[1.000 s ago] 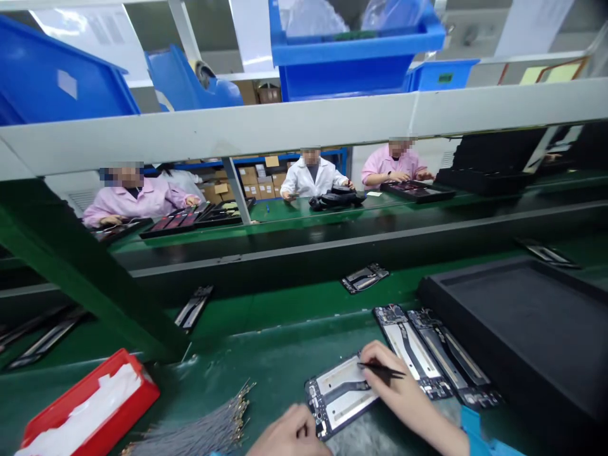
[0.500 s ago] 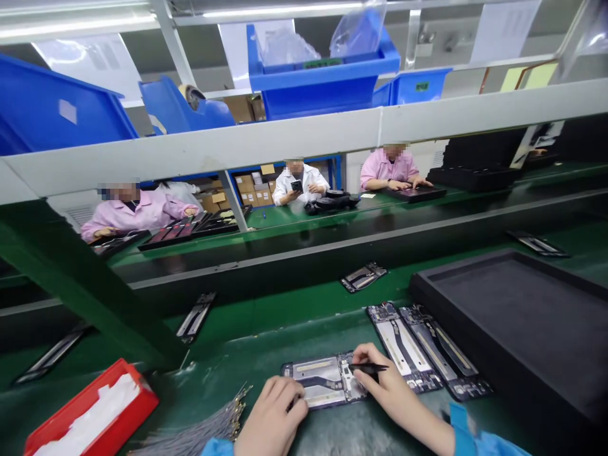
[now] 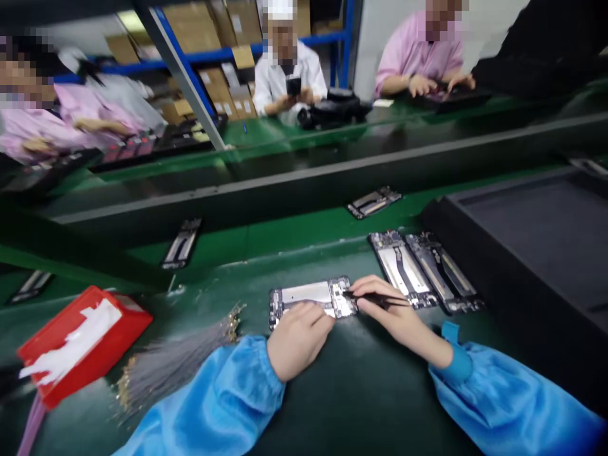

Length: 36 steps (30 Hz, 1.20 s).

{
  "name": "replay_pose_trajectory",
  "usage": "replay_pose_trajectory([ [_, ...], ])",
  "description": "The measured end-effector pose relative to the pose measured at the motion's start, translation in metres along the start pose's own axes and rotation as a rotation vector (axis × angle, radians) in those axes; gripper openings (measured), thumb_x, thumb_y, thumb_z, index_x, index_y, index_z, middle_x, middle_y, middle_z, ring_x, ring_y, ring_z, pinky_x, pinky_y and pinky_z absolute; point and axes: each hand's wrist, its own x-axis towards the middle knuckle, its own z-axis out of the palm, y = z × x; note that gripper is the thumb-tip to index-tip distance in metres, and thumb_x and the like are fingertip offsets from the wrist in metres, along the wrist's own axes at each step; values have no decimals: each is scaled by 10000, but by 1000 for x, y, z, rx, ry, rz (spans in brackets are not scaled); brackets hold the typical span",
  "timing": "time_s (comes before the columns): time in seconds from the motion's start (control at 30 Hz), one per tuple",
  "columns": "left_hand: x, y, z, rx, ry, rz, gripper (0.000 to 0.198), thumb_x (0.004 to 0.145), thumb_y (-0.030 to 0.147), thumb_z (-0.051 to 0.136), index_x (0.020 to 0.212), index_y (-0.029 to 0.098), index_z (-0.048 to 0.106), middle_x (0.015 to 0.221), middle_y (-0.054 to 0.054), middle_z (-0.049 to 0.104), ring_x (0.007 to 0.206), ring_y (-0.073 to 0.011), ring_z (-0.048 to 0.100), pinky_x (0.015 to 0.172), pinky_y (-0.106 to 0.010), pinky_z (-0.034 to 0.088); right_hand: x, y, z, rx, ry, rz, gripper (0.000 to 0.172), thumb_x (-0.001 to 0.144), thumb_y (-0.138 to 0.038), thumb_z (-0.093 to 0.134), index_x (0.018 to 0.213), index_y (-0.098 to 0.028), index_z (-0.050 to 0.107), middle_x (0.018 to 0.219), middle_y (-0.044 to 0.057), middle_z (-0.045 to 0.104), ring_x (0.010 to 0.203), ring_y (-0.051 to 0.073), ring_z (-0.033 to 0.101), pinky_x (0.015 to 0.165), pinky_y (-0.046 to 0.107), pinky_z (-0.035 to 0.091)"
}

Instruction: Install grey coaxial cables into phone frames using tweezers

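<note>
A phone frame (image 3: pixel 304 294) with exposed circuitry lies flat on the green bench, its circuit board at the right end. My left hand (image 3: pixel 301 335) rests on its lower edge, fingers curled together; whatever they pinch, if anything, is hidden. My right hand (image 3: pixel 387 310) is closed on dark tweezers (image 3: pixel 380 297), whose tips reach the board at the frame's right end. Two more phone frames (image 3: pixel 401 269) (image 3: pixel 444 272) lie side by side just beyond my right hand. A bundle of thin grey cables (image 3: pixel 175 358) lies left of my left hand.
A red bin (image 3: pixel 90 342) with white paper stands at the left. A large black tray (image 3: pixel 532 253) fills the right. Further phone frames (image 3: pixel 183 244) (image 3: pixel 374 202) lie on the strip behind. Across the bench sit several people, one holding a dark device (image 3: pixel 293 85). A green post rises at the left.
The view has tilted down, so the shelf bins have left it and more of my sleeves shows. My left hand now covers more of the phone frame's lower edge. The tweezers remain at the board.
</note>
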Motion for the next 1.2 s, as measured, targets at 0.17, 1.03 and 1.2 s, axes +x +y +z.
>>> replay_pose_trajectory([
  [0.17, 1, 3, 1, 5, 13, -46, 221, 876, 175, 389, 749, 168, 570, 681, -20, 516, 653, -148, 449, 600, -278, 389, -4, -3, -2, -16, -48, 94, 68, 820, -216, 547, 882, -223, 573, 910, 36, 574, 889, 176, 553, 795, 346, 438],
  [1.03, 8, 6, 4, 53, 27, 22, 140, 862, 137, 432, 813, 143, 564, 698, -25, 539, 684, -145, 469, 596, -253, 409, -18, -5, -10, 85, -8, 241, 62, 823, -249, 539, 848, -193, 547, 874, 45, 554, 805, 159, 569, 714, 322, 503],
  [1.2, 8, 7, 4, 56, 25, 27, 136, 862, 135, 433, 818, 145, 561, 703, -21, 542, 679, -144, 459, 590, -255, 402, -17, -5, -11, 56, -20, 216, 43, 823, -223, 541, 858, -199, 545, 873, 39, 562, 832, 162, 566, 732, 320, 484],
])
